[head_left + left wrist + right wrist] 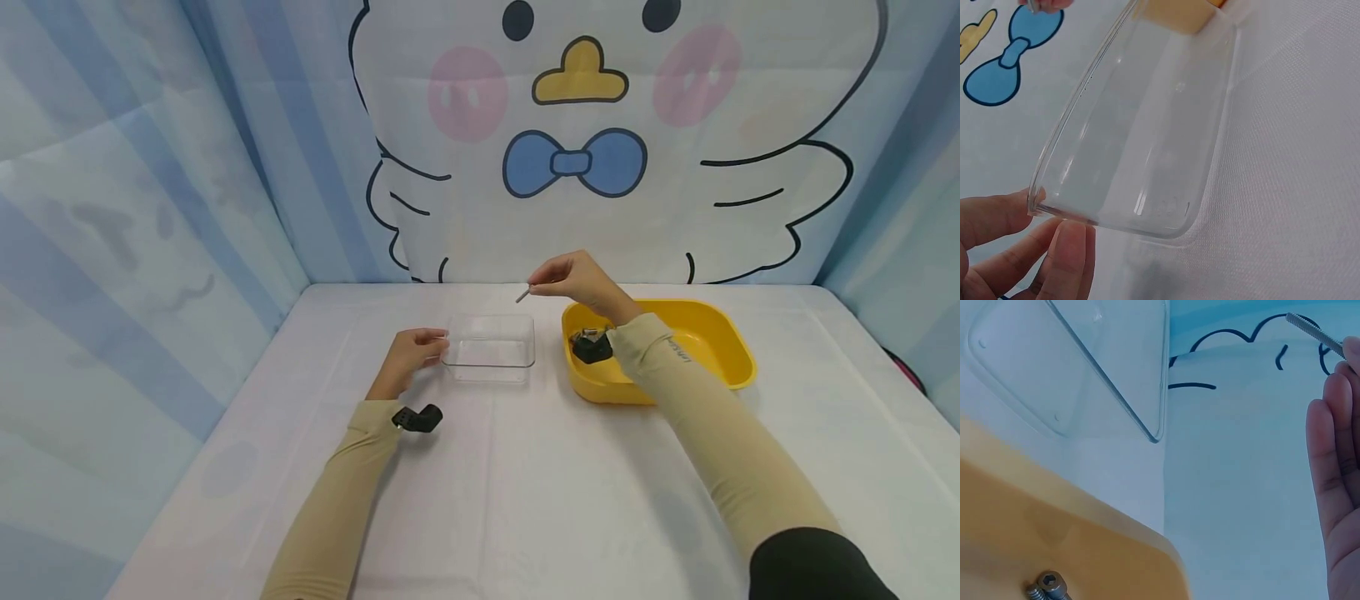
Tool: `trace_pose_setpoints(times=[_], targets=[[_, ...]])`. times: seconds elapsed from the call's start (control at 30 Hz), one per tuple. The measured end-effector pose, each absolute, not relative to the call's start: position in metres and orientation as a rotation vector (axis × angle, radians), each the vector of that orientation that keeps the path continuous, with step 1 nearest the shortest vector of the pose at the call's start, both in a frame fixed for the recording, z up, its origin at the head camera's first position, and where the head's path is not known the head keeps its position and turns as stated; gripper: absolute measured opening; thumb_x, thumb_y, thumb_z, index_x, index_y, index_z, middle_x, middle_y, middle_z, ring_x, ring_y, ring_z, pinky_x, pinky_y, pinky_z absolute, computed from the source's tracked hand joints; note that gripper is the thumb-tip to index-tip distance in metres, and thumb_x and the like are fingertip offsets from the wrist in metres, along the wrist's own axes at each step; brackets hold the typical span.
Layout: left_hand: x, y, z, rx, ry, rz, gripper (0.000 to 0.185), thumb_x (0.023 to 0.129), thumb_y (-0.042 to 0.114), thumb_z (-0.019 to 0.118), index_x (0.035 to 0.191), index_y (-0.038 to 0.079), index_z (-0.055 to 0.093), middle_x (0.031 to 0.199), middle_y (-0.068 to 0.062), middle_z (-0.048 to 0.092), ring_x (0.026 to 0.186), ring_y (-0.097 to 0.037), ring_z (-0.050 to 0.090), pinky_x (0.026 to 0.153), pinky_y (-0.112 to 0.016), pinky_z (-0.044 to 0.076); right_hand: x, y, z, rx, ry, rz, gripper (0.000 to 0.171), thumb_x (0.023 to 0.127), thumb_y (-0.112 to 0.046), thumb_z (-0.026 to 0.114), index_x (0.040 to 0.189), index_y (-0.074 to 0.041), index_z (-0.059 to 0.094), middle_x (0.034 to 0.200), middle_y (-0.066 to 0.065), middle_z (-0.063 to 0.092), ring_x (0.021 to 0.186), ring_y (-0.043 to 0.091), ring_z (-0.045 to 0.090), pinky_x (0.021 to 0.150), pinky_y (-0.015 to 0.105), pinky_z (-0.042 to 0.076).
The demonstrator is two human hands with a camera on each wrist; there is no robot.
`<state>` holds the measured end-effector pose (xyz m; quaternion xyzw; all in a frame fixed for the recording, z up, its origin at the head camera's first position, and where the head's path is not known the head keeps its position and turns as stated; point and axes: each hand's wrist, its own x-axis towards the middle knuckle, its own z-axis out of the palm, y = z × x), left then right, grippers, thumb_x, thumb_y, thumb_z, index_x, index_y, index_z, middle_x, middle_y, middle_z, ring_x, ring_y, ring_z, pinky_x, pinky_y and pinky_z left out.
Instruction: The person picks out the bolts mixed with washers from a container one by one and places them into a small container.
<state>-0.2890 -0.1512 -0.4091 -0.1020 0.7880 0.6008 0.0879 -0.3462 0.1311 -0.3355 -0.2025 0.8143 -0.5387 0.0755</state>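
A clear plastic box (491, 363) stands on the white table, and my left hand (411, 357) pinches its left end at the rim. In the left wrist view, thumb and fingers (1067, 250) press on either side of the box's corner. Up behind the box's right side, my right hand (579, 282) holds a metal bolt (522, 294) between thumb and fingertips. Its threaded shank (1310, 331) points out from the fingers in the right wrist view, with the other end hidden in the grip. Inside the box I see no parts.
To the right of the box sits a yellow tray (738, 367), under my right forearm. Socket-head bolts (1052, 583) lie in it. A printed cloth backdrop (420, 242) rises at the table's far edge, with cloth walls on both sides.
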Motion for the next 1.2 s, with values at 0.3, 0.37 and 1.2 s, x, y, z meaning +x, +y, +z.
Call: trace_pose_setpoints(times=[0.3,0.37,1.2], targets=[[-0.290,-0.152,-0.410,-0.290,2.340,1.794,0.035,0.091,0.011,0.061,0.125,0.003,0.059,0.117,-0.014,0.059,0.098,-0.016,0.057,0.095,-0.033,0.052,-0.348,0.122,-0.342,-0.637,2.435,-1.590,0.024,0.080,-0.008,0.073,0.098,0.006,0.068,0.084,-0.005,0.070,0.085,0.015,0.061,0.084,0.026,0.052],[-0.290,-0.152,-0.410,-0.286,2.337,1.803,0.035,0.091,0.011,0.061,0.125,0.003,0.059,0.117,-0.014,0.059,0.098,-0.017,0.057,0.095,-0.034,0.052,-0.349,0.119,-0.344,-0.635,2.448,-1.558,0.023,0.081,-0.010,0.073,0.099,0.005,0.069,0.086,-0.004,0.070,0.086,0.016,0.060,0.086,0.028,0.052],[-0.289,-0.151,-0.410,-0.304,2.334,1.802,0.036,0.091,0.011,0.061,0.126,0.003,0.058,0.122,-0.016,0.058,0.102,-0.019,0.057,0.097,-0.035,0.050,-0.349,0.098,-0.352,-0.618,2.446,-1.287,0.020,0.084,-0.012,0.071,0.101,-0.002,0.070,0.104,0.012,0.069,0.091,0.017,0.061,0.095,0.035,0.051]])
